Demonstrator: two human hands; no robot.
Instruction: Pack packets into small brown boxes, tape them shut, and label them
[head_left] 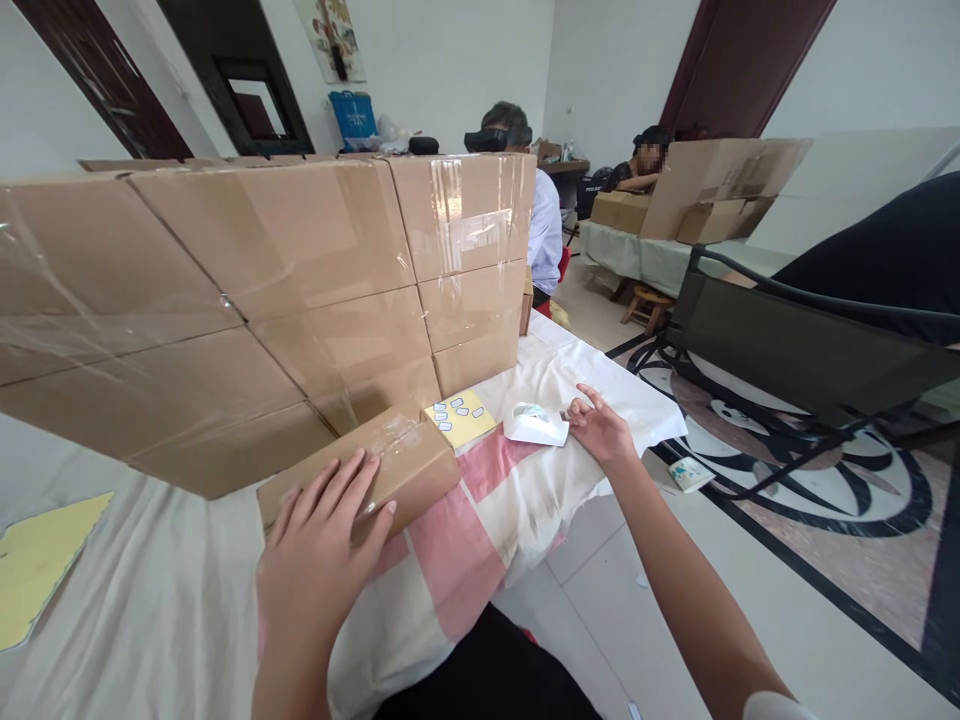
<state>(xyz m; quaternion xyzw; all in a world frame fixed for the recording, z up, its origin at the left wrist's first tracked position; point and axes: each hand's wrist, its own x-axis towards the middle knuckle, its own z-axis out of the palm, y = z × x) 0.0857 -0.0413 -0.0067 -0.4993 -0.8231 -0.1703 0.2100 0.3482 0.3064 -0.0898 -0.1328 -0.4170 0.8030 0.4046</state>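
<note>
1. We count one small box point(409, 455), one yellow sheet point(459, 418) and one white packet point(534, 425) on the desk point(165, 600), towards its right edge.
2. Our left hand point(322, 560) lies flat on the small box, fingers point(352, 480) spread and released.
3. Our right hand point(600, 430) is just beside the white packet, fingers loose, grasping nothing.

Single view, head-worn. The lens sits over the near edge of the counter point(150, 600), facing forward and pitched down. Left hand point(322, 560) and right hand point(600, 430) lie close beneath it. Stacked cardboard boxes point(262, 290) fill the left half at close range. Seated people point(544, 225) are far off, upper right. Wide angle, edges bowed.
</note>
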